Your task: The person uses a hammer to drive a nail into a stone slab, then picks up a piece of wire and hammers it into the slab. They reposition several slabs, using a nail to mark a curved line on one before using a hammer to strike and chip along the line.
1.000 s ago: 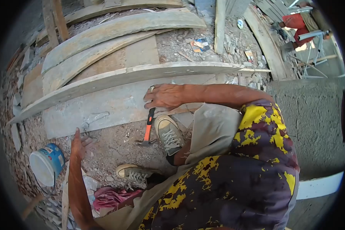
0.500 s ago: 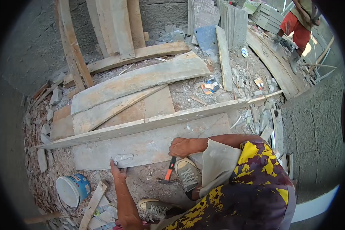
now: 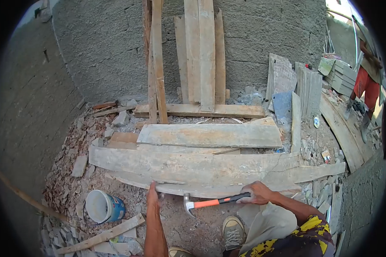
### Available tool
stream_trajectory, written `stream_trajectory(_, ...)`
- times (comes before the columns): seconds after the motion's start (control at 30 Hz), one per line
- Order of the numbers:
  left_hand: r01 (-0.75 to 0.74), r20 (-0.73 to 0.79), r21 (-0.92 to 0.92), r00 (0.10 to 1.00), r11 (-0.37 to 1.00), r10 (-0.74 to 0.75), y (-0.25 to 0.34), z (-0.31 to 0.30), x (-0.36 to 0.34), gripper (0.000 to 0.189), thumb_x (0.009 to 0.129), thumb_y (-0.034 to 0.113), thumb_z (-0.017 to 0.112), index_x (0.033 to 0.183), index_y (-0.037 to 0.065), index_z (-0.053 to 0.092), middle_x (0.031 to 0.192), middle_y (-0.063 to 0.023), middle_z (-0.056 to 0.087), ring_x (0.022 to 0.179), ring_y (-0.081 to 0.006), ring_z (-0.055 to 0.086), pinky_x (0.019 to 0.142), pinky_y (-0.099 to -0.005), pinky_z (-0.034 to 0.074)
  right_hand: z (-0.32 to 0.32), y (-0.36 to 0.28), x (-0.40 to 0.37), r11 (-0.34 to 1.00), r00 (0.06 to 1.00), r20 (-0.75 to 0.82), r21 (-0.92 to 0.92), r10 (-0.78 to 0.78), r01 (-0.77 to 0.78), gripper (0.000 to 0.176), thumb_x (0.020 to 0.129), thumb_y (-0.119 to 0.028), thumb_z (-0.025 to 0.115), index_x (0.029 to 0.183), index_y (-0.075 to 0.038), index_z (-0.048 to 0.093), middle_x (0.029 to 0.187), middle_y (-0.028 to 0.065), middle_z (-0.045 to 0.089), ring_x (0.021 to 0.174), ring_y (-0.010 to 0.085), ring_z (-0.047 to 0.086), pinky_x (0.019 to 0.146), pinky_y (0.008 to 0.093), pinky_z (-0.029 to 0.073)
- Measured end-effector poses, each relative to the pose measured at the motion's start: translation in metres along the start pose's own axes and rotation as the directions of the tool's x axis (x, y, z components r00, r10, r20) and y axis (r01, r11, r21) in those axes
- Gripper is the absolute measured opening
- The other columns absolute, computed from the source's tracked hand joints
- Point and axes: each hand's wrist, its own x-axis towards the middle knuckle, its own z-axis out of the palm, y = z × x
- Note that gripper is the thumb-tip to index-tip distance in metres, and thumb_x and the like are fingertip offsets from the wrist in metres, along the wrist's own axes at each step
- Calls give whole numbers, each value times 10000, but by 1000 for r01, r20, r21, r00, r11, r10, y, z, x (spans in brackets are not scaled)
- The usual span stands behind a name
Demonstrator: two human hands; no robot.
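Note:
A wide, cement-stained plank (image 3: 193,167) stretches across in front of me, its near edge close to both hands. My left hand (image 3: 153,198) is closed on that edge, the thumb on top and the fingers partly hidden beneath. My right hand (image 3: 258,192) is wrapped around the black grip of a claw hammer (image 3: 206,204), right beside the plank's near edge. The hammer lies level, its orange shaft and metal head pointing left toward my left hand. Below the hammer head is bare, dusty ground.
A paint bucket (image 3: 99,206) stands at the left near a loose wooden strip (image 3: 103,234). Beyond the plank lies another board (image 3: 210,135), and tall boards (image 3: 200,55) lean on the rough wall. Rubble (image 3: 68,184) covers the left side. A person (image 3: 364,81) stands at the far right.
The hammer, which hung head-down from my right hand, has swung level with its head to the left. The planks show more of their broad face, and the view has turned and lifted.

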Motion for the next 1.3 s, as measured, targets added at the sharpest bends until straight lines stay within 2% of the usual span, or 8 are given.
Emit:
stream_trajectory(0.1,50,-15,-116,999,992,-52,-12,12,12,522,899,392,610,1255,18,532,1161,-144,615,1051,-304,615,801,-461,524,-40,-41,-15,936,955,-186,310,231,-166,468,816,-458,699,835,8,655,671,108,594,615,201,581,609,324,454)
stream_trajectory(0.17,-205,-163,-39,967,978,196,-43,10,26,569,840,294,695,1260,-37,501,1193,-154,586,1054,-297,595,900,-450,492,-46,-27,-25,871,940,-239,481,243,-102,507,829,-476,690,906,22,635,644,67,561,555,144,529,574,294,433)
stream_trajectory(0.27,-234,-131,-442,972,866,196,-48,21,30,484,821,34,650,1271,-7,476,1165,-160,583,1033,-296,591,885,-418,516,-63,-54,-19,758,923,-305,652,235,23,619,835,-549,666,1066,17,568,631,38,545,542,105,503,545,265,423)
stream_trajectory(0.6,-368,-384,-234,885,900,263,-20,60,-24,595,734,-33,591,1294,-37,390,1190,-192,557,1072,-311,579,893,-393,487,-55,-59,16,817,896,-123,478,426,-323,429,925,-476,592,931,-51,534,535,-40,393,398,62,380,376,243,330)
stream_trajectory(0.87,-207,-404,-27,897,978,178,3,54,-54,678,730,141,694,1295,-34,363,1237,-248,535,1119,-359,565,975,-412,437,-1,-18,147,997,997,53,-62,48,-45,508,965,-545,461,889,-44,504,570,-2,425,436,100,416,407,294,364)
stream_trajectory(1.0,-247,-520,-169,845,954,126,-4,55,-23,780,719,200,716,1352,-15,313,1225,-255,546,1140,-369,552,972,-427,441,33,-61,193,890,891,286,189,354,-414,525,970,-561,425,912,-47,513,573,34,465,456,113,468,398,300,371)
stream_trajectory(1.2,-340,-435,-464,892,818,124,-13,65,-5,712,757,-52,528,1409,21,252,1273,-208,499,1172,-324,530,966,-413,455,66,-39,254,982,998,-16,-178,-63,59,456,981,-465,473,1037,-17,538,605,155,541,532,302,565,520,414,439)
stream_trajectory(1.3,-402,-387,-562,900,723,200,-15,61,-5,720,752,-133,448,1421,40,246,1304,-194,473,1171,-320,532,972,-409,480,68,-66,271,957,960,-152,-208,-236,202,444,984,-463,482,991,-23,534,639,85,537,515,160,522,484,330,444)
